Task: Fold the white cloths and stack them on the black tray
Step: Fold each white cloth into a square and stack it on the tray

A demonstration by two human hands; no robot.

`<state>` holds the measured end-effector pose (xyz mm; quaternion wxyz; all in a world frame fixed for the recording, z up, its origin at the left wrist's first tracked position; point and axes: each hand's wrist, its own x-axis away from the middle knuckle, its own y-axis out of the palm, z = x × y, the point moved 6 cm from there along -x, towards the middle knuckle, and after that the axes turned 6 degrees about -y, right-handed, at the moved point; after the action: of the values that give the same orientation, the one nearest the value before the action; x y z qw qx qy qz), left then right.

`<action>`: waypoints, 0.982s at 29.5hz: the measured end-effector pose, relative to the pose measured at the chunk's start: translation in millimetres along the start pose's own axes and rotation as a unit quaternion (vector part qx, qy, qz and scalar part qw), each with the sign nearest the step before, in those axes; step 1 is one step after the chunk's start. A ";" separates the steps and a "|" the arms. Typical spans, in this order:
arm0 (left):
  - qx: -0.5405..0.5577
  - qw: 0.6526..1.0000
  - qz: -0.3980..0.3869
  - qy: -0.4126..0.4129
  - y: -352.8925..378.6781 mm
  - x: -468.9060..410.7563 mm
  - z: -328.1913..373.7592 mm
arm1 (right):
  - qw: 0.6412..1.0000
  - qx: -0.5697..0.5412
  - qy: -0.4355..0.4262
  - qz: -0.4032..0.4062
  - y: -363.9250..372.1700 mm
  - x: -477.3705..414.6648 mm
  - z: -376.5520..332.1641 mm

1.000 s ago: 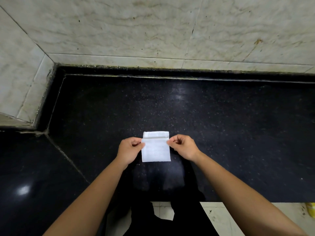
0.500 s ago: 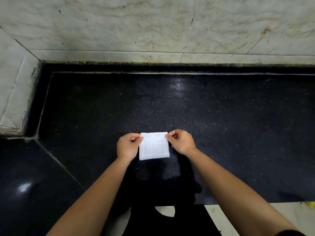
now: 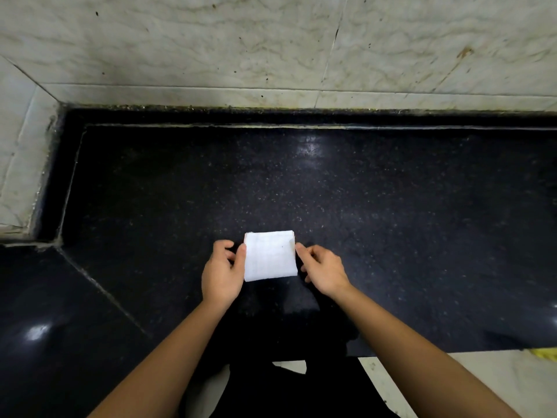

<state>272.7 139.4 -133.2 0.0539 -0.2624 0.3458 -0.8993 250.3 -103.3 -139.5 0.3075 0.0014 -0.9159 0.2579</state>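
The white cloth (image 3: pixel 269 256) lay folded to a small, nearly square pad on the black counter (image 3: pixel 391 221), a little below the middle of the frame. The left hand (image 3: pixel 223 273) had its fingers curled and its thumb laid along the pad's left edge, gripping it there as far as I could see. The right hand (image 3: pixel 324 271) had curled fingers too, with a fingertip meeting the right edge near the upper corner. I could not tell whether it pinched the cloth or only touched it.

The fold looked finished, so I judged the step in hand to be squaring the pad and lifting it away. To do that well, both hands would need a grip through every layer, not just the top one, or the pad would fan open as it rose. Keeping it level and supported from both sides would hold the edges in line.

The black tray was nowhere in the frame, so the carry would have to go out of view. Pale marble wall (image 3: pixel 271 49) filled the top of the frame, and something yellow (image 3: pixel 546 354) showed at the lower right edge.
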 end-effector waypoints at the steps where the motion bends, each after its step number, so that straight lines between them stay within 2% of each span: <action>1: 0.017 1.000 -0.017 -0.016 2.5 5.1 -4.4 | 0.999 -0.019 0.011 -0.024 3.1 3.5 3.5; 4: 0.061 0.995 -0.056 -0.051 8.9 18.1 -15.2 | 0.990 -0.101 0.037 -0.088 13.9 14.0 7.7; 7: 0.102 0.989 -0.068 -0.085 11.5 18.0 -19.9 | 0.977 -0.166 0.057 -0.119 19.0 18.5 10.3; 13: 0.158 0.980 -0.073 -0.099 16.3 15.3 -19.6 | 0.960 -0.220 0.060 -0.161 24.6 19.7 4.0; 18: 0.165 0.972 -0.104 -0.129 22.7 16.7 -27.4 | 0.945 -0.184 0.104 -0.248 38.0 25.2 0.3; 25: 0.140 0.971 -0.147 -0.122 23.8 19.3 -23.2 | 0.953 -0.173 0.098 -0.228 35.6 20.4 6.3; 29: 0.111 0.979 -0.148 -0.087 23.9 21.4 -22.4 | 0.971 -0.073 0.055 -0.222 33.1 19.7 13.7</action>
<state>240.9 128.7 -153.4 -0.0214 -0.3808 0.1948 -0.9037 221.3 -78.0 -153.3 0.4063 0.1678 -0.8907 0.1157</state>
